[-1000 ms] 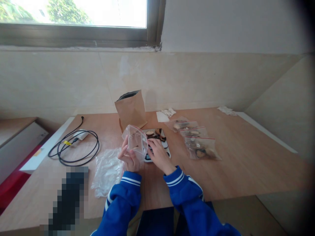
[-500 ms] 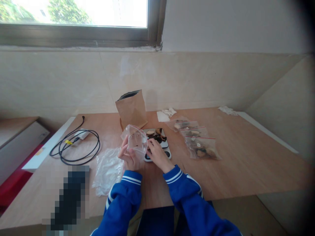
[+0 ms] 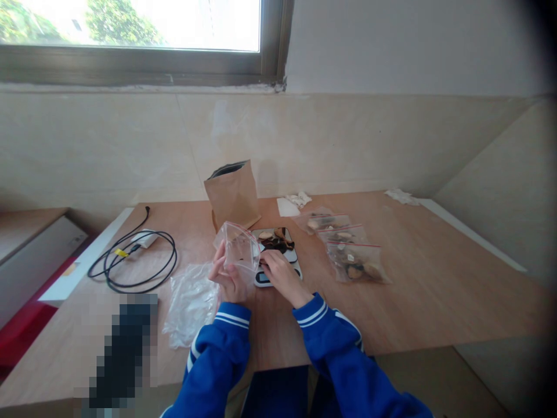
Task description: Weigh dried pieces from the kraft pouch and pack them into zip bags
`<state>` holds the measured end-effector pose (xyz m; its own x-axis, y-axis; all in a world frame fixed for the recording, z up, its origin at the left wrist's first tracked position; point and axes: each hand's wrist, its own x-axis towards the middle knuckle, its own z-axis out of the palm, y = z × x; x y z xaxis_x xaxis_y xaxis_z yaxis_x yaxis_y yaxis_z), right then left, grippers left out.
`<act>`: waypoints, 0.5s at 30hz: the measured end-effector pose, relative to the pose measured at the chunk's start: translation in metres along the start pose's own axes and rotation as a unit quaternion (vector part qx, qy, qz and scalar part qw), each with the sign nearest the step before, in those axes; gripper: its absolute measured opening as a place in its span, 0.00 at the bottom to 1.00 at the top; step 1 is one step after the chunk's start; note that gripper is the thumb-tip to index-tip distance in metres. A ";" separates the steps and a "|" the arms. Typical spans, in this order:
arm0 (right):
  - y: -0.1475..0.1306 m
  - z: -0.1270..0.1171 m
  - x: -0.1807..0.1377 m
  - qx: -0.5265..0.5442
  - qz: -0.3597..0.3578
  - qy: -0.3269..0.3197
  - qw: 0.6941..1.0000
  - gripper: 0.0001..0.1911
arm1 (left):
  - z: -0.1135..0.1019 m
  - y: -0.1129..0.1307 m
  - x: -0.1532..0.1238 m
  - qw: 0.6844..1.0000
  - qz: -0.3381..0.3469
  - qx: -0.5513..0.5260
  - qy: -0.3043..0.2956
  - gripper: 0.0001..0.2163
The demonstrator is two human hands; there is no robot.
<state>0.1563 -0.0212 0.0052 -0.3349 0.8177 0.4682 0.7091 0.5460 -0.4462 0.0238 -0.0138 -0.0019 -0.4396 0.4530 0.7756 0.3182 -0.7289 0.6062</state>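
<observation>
A wooden table (image 3: 435, 290) is seen below a window, with a brown paper bag (image 3: 232, 194) standing at its far side. A small scale (image 3: 291, 258) piled with dark dried pieces (image 3: 274, 239) is touched by the right hand (image 3: 281, 273), fingers curled; whether anything is pinched cannot be told. A clear zip bag (image 3: 237, 247) is held up, mouth open, by the closed left hand (image 3: 226, 278), just beside the scale.

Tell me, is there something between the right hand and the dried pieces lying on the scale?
Nothing visible. The right hand rests on the near end of the scale, just short of the dried pieces. The clear bag in the left hand is held to the left, beside that path.
</observation>
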 end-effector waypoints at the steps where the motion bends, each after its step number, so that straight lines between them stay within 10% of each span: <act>1: 0.000 0.000 -0.001 -0.005 -0.001 0.002 1.000 0.13 | 0.000 0.000 0.000 1.000 -0.004 0.002 0.000 0.08; 9: 0.006 0.003 -0.008 0.028 -0.010 0.040 0.999 0.18 | 0.000 -0.005 -0.004 0.999 -0.049 0.008 -0.008 0.09; 15: -0.005 -0.013 0.008 0.160 0.109 0.214 0.958 0.13 | -0.005 -0.010 -0.007 0.998 -0.061 0.006 -0.032 0.07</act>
<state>0.1581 -0.0199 0.0205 0.1325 0.8058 0.5771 0.4845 0.4553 -0.7470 0.0193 -0.0122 -0.0142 -0.4205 0.5700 0.7059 0.2765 -0.6605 0.6980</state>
